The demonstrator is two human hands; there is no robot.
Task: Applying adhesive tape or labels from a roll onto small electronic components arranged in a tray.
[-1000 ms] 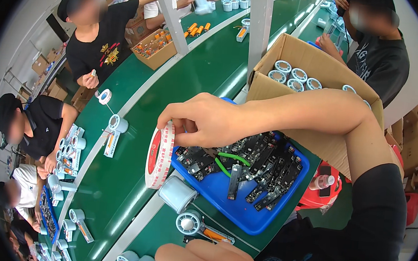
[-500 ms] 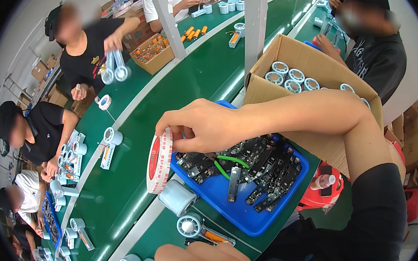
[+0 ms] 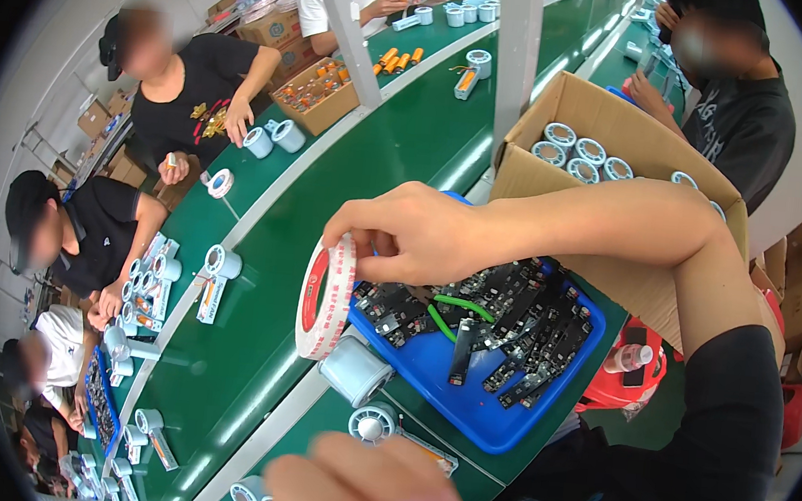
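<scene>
My right hand (image 3: 412, 237) grips a white roll of tape (image 3: 327, 301) with red printing and a red core side, held upright over the table edge. Just below the roll lies a light blue cylindrical housing (image 3: 354, 370). Near it is a blue round part with a vented end (image 3: 373, 424), beside a handle piece (image 3: 429, 455) with an orange part in it. At the bottom, my left hand (image 3: 361, 486) is smeared by motion; its fingers look bent, and what they hold, if anything, cannot be made out.
Under my right forearm, a blue tray (image 3: 490, 430) holds black circuit boards and green strips (image 3: 463, 306). Behind it stands a cardboard box (image 3: 614, 107) of blue cylinders. A green conveyor (image 3: 270, 334) curves past, with co-workers along its far side. A metal post (image 3: 517, 60) rises beside the box.
The whole view has shifted slightly. My left hand has moved and blurred, while my right hand keeps the tape roll. A co-worker across has lowered two blue pieces onto the table.
</scene>
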